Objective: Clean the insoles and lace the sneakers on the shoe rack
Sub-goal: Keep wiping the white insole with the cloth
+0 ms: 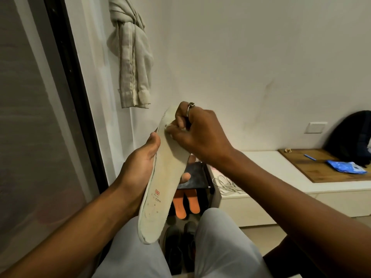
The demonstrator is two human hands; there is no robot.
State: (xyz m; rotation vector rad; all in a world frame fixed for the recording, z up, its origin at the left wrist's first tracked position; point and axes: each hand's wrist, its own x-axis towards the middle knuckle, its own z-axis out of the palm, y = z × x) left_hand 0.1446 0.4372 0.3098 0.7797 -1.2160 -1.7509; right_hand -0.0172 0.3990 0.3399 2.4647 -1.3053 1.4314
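Gripping the pale insole (160, 189) round its middle, the left hand (138, 165) holds it nearly upright at the centre of the view, with the heel end at 6 o'clock over the lap and the toe end at 12. The right hand (198, 135), at 1 o'clock from the insole, curls its fingers onto the toe part and pinches a small white wad (170, 127) against it; what the wad is made of cannot be told. Behind the insole, toward 5 o'clock, a dark shoe rack (195, 175) holds two orange insoles (185, 203), with dark shoes (176, 243) below them. White laces (226, 185) lie at 3 o'clock on a white desk (271, 167).
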